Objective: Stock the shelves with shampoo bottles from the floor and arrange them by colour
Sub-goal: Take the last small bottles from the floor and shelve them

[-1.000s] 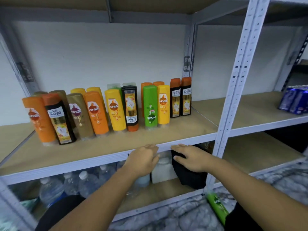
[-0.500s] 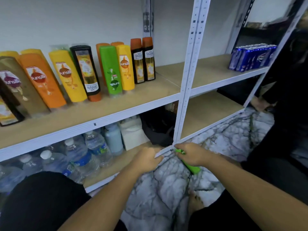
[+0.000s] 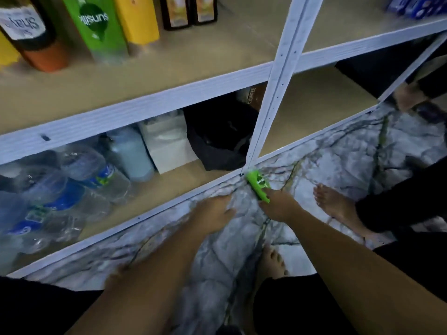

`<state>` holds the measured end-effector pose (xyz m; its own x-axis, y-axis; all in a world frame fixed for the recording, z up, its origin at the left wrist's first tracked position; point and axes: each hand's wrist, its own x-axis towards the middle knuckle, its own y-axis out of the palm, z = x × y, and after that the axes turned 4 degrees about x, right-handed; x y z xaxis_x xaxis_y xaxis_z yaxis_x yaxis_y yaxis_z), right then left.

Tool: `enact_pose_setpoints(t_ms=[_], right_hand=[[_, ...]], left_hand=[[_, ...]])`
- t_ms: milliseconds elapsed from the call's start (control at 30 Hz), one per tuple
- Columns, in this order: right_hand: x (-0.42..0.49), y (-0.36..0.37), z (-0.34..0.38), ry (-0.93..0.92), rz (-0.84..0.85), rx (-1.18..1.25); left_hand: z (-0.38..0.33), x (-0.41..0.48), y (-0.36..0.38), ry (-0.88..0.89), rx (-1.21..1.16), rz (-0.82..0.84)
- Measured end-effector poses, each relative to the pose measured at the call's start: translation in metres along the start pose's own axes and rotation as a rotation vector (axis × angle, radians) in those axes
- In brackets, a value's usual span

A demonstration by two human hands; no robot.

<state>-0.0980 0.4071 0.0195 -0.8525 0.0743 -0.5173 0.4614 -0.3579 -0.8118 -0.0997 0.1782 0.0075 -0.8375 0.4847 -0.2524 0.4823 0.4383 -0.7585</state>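
A green shampoo bottle point(image 3: 257, 186) lies on the marble-patterned floor at the foot of the white shelf post point(image 3: 278, 83). My right hand point(image 3: 278, 205) is closed around its near end. My left hand point(image 3: 214, 213) hovers just left of it, over the floor, fingers loosely curled and holding nothing. On the shelf above stand a green bottle point(image 3: 98, 25), a yellow bottle point(image 3: 137, 18), a black bottle with an orange cap point(image 3: 31, 32) and two dark bottles point(image 3: 188, 10).
The bottom shelf point(image 3: 169, 189) holds water bottles point(image 3: 79, 180), a pale blue bottle point(image 3: 131, 155), a white box point(image 3: 167, 143) and a black bag point(image 3: 217, 139). Blue cans point(image 3: 416, 6) sit top right. Bare feet point(image 3: 331, 204) stand on the floor at right and below my right arm.
My view has tipped down from the shelf to the floor. Both hands dropped from the shelf edge, and my right hand closed on the green bottle.
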Motion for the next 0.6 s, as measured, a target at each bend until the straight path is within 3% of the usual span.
enact_pose_setpoints(t_ms=[300,600], right_hand=[[0.116,0.043,-0.038,0.180,-0.008,0.090],[0.154,0.040,-0.049,0.028,0.038,0.029]], left_hand=[[0.065,0.055,0.041,-0.148,-0.026,0.104],[0.096,0.042,0.051,-0.173,-0.051,0.091]])
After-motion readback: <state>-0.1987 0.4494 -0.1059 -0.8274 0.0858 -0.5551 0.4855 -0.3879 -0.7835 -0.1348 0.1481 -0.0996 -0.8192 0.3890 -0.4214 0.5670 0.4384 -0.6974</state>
